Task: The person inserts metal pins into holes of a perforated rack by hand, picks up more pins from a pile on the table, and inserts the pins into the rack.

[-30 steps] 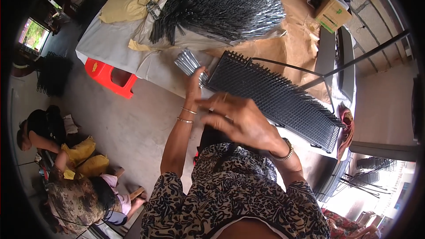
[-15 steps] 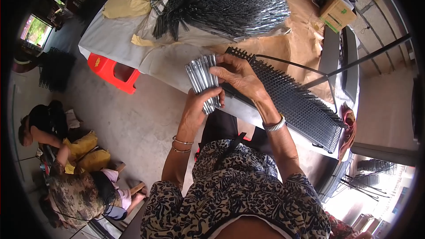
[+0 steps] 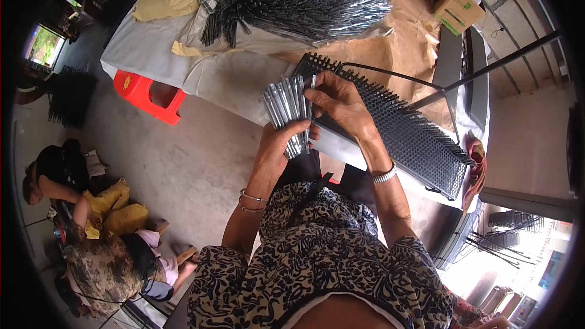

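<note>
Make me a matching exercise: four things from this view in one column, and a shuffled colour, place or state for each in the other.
1. Slim metal rods
2. Plastic stool
3. Cardboard box
4. Perforated rack

A. Red
B. Black, slanting along the near edge of the table
C. Fanned out in the left hand
D. Near the picture's upper right corner

Pairs: 1-C, 2-A, 3-D, 4-B

"Can you read any writing?"
"None. The cardboard box [image 3: 458,14], beyond the black rack [image 3: 420,152], carries green print [image 3: 467,6], too small to make out."
"Any other marks?"
"A yellow emblem [image 3: 127,82] on the red stool [image 3: 139,94], left of the rack; its details are unclear."
</note>
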Tool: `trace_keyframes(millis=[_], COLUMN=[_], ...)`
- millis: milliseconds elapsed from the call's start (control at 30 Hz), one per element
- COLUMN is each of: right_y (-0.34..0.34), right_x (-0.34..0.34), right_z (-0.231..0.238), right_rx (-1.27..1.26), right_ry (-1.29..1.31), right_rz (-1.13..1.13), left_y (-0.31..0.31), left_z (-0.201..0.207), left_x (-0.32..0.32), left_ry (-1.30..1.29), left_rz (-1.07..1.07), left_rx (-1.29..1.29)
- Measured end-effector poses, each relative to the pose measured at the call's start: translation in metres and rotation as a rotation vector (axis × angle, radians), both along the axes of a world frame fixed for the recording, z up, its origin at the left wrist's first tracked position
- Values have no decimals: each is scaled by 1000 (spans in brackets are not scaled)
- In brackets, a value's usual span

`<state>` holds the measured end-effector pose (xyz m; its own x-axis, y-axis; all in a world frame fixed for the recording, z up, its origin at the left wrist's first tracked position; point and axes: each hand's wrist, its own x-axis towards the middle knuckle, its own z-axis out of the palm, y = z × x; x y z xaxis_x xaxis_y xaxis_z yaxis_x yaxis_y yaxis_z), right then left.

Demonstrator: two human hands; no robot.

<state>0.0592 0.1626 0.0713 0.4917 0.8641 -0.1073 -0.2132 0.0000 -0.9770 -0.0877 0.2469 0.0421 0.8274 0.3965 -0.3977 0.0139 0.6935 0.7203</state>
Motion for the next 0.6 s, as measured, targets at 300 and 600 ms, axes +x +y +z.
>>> trace_keyframes(millis=[300,600], right_y=[-13,-16], right_x=[2,3], right_z=[2,-7], right_rx=[-13,-1], right_ry=[-72,-74], right_rz=[-91,-20], left_y=[-7,-14], left_z=[-1,-6], left_x=[0,0], left_ry=[35,-76], left_rz=[-12,-68], left_rx=[8,-16])
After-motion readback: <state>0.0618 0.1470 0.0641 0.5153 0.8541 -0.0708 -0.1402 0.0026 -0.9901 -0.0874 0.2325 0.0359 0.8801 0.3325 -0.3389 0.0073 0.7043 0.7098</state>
